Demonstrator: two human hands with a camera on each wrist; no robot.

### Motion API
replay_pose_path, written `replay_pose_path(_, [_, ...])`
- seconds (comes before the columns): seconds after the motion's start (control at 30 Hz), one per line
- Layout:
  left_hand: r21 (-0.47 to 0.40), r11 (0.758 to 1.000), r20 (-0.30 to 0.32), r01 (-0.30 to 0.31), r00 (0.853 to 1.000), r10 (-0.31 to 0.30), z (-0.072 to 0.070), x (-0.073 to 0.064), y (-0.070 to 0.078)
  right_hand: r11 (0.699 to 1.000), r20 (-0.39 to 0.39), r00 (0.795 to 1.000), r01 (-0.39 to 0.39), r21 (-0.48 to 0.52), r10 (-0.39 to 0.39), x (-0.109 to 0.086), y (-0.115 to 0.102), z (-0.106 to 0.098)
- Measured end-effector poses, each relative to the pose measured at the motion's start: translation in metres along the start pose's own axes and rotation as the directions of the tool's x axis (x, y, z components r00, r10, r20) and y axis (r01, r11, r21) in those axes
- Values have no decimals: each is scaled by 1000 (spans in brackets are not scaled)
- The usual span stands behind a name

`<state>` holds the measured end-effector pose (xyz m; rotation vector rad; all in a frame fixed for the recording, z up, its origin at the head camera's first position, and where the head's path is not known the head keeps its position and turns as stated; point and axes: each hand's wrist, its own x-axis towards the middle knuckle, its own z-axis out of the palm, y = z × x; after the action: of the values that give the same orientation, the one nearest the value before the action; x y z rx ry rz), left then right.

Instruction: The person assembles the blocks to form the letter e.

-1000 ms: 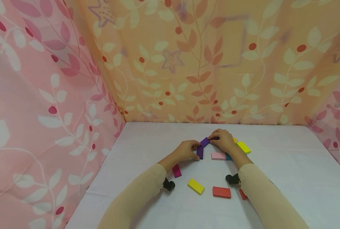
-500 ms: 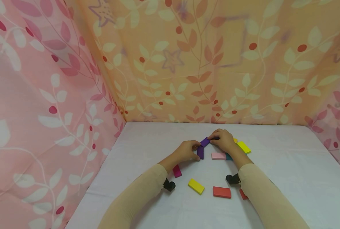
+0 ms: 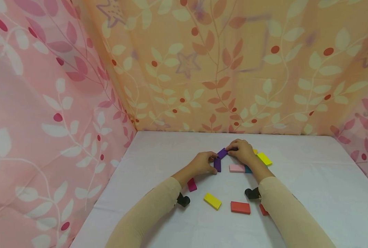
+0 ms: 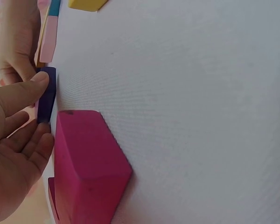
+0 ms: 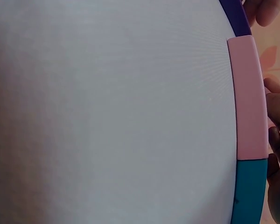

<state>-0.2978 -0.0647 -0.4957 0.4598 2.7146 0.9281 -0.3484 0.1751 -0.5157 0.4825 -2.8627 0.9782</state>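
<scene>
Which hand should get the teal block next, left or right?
Probably the right hand: its wrist is beside the teal block. The left hand is farther away, past the pink block, pinching a purple block.

Orange leafy cloth [image 3: 214, 69] behind; pink leafy cloth [image 3: 32, 106] at left; pale-covered table [image 3: 320, 172] below.

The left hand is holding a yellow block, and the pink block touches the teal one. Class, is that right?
Only the yellow is wrong: the left wrist view shows the left hand holding a purple block. The pink block does touch the teal block.
</scene>
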Motion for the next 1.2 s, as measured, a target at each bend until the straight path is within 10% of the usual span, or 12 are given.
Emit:
replay_pose_path(0.87, [-136, 984, -75, -116, 991, 106, -54, -40, -38, 1000, -4, 1000, 25, -4, -25, -1, 0, 3])
replay_pose_path(1.2, [-193, 980, -92, -38, 995, 21, -55, -60, -66, 1000, -19, 1000, 23, 4, -23, -2, -2, 2])
